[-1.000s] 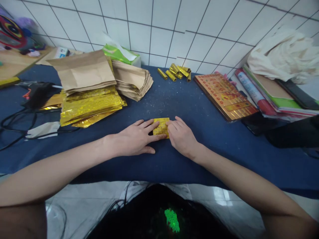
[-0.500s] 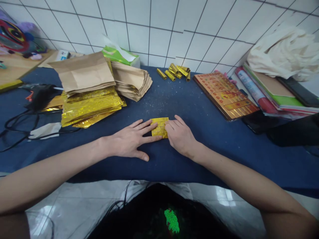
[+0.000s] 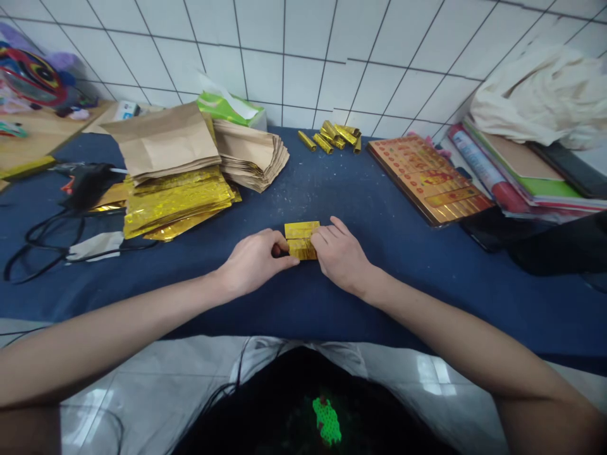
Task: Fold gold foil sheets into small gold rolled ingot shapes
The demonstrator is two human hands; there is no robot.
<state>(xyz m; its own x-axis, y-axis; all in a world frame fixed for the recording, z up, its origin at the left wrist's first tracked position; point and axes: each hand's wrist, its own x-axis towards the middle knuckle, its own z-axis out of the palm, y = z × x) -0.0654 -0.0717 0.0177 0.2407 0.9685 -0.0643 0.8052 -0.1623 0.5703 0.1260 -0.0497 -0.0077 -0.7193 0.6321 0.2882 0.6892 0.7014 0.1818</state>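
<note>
A small piece of shiny gold paper (image 3: 301, 240) lies on the blue tabletop between my hands, with a crease or fold line across its middle. My left hand (image 3: 258, 260) has its fingers curled and pinches the paper's lower left edge between thumb and fingers. On the other side, my right hand (image 3: 342, 258) grips the paper's right edge, its fingers bent and one finger sticking up. Its fingertips are partly hidden from me.
Several gold paper rolls (image 3: 333, 136) lie near the tiled wall. Gold sheets (image 3: 177, 202) and brown paper (image 3: 164, 139) are stacked at left, beside a black glue gun (image 3: 88, 186) with its cord. A packet of orange-gold printed paper (image 3: 427, 180) lies at right.
My left hand has gone from lying flat with spread fingers to pinching the gold paper's lower left edge. The right hand stays at the paper's right side.
</note>
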